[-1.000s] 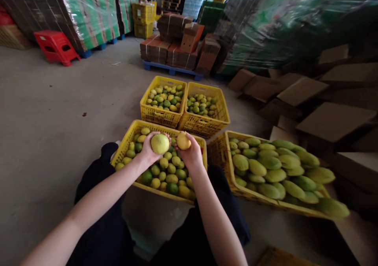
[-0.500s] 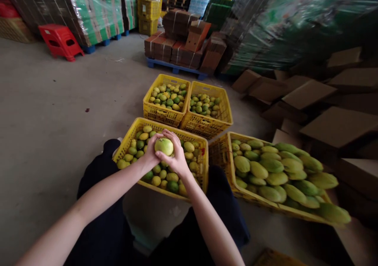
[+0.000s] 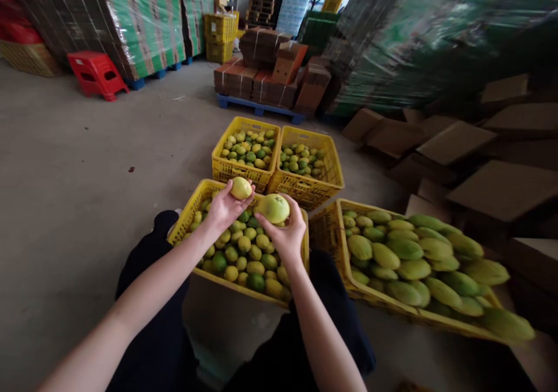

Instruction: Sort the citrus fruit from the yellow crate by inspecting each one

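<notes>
Over the near yellow crate [image 3: 183, 220], my left hand [image 3: 225, 206] holds up a yellow lemon [image 3: 241, 187], resting it on the fingers. My right hand [image 3: 288, 229] grips a rounder, larger-looking yellow-green lemon [image 3: 275, 208] between thumb and fingers, its stem end facing up. The two fruits are a short way apart, side by side. Below them the crate is full of green and yellow lemons [image 3: 244, 244], partly hidden by my hands and forearms.
Beyond stand two more crates of lemons, a left one [image 3: 246, 172] and a right one [image 3: 305, 186]. A crate at right is heaped with long green papaya-like fruit [image 3: 414, 267]. Cardboard boxes [image 3: 453, 142] lie behind it. A red stool [image 3: 96, 74] stands at far left.
My hands, cupped together around one fruit before, have moved apart. A lemon now shows in each hand, the right one shifted to the right. The view has tilted slightly.
</notes>
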Tool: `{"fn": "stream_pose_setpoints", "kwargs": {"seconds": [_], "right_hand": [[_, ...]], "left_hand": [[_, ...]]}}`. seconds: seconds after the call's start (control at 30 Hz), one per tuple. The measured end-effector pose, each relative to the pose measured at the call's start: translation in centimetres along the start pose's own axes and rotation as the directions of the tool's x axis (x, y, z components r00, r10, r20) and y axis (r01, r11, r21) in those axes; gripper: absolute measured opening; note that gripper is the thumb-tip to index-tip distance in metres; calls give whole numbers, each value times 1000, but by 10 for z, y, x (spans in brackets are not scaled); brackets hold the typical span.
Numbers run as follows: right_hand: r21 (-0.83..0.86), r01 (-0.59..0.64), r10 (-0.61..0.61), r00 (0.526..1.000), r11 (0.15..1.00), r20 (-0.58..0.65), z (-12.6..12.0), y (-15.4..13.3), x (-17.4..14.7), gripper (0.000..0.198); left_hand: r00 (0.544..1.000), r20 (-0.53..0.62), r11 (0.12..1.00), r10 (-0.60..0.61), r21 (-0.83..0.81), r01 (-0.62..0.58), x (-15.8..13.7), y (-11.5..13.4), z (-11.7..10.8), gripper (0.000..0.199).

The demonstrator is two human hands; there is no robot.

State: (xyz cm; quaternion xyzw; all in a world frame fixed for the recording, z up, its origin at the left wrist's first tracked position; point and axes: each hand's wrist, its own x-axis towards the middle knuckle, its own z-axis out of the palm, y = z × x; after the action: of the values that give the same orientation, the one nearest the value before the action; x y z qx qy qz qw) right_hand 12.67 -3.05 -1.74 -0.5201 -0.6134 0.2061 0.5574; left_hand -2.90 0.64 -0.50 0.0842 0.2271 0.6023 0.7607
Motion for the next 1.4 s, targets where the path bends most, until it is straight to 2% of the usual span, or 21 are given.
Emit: {"fn": "stream_pose_setpoints", "kwargs": {"seconds": [0.1,0.17,0.23,0.33,0.43,0.5,0.57,0.7,0.8,0.9,1.07,1.17,1.23,1.3,1.33,1.37,1.4], "right_hand": [[42,-67,70,994,997,-84,-4,6,5,63],[20,-46,48,995,999,-85,-2,7,5,64],[-16,-2,1,998,1000,-62,2,6,2,64],[-55,65,-69,995,996,-70,7,4,-1,61],[-106,108,-121,984,988,-130,6,4,-1,58],[-137,144,-165,974,980,-154,4,4,-1,57],[-169,189,-215,964,967,-153,1,5,-1,57],[-223,268,-297,949,937,-105,1,5,-1,56],[-249,278,-307,948,928,-85,3,7,-2,54],[-270,266,-296,952,925,-74,5,11,-4,53],[-336,287,-325,944,897,-60,7,17,-6,54],[-398,330,-370,929,856,-26,7,21,-7,56],[-432,359,-395,918,827,6,7,23,-8,58],[-442,374,-403,915,815,31,8,25,-10,60],[-427,372,-395,918,824,38,9,24,-11,60],[-394,363,-379,924,844,38,9,23,-11,59],[-345,343,-354,935,874,32,10,21,-12,57]], "left_hand": [[994,8,992,113,58,-113,0,5,-1,20],[979,37,962,202,180,-205,0,4,-6,31],[955,91,893,283,339,-297,-2,1,-10,46],[883,254,679,395,567,-466,-10,-2,-14,56],[749,476,390,461,649,-653,-20,-3,-14,52],[669,574,242,472,645,-725,-25,-2,-13,49],[631,616,166,471,641,-750,-27,-1,-14,49],[621,645,136,445,637,-759,-24,-5,-16,48],[603,651,81,461,646,-759,-20,-9,-19,47],[580,658,-33,481,675,-737,-18,-10,-21,45],[456,762,-275,460,610,-743,-21,-5,-20,46],[413,822,-400,391,556,-729,-23,3,-19,49],[396,844,-439,363,529,-726,-24,7,-19,50],[397,846,-429,355,525,-735,-26,11,-21,49],[420,832,-396,362,545,-739,-26,12,-22,47],[463,801,-335,380,586,-738,-26,13,-23,45],[527,744,-234,410,644,-728,-25,14,-25,44]]}}
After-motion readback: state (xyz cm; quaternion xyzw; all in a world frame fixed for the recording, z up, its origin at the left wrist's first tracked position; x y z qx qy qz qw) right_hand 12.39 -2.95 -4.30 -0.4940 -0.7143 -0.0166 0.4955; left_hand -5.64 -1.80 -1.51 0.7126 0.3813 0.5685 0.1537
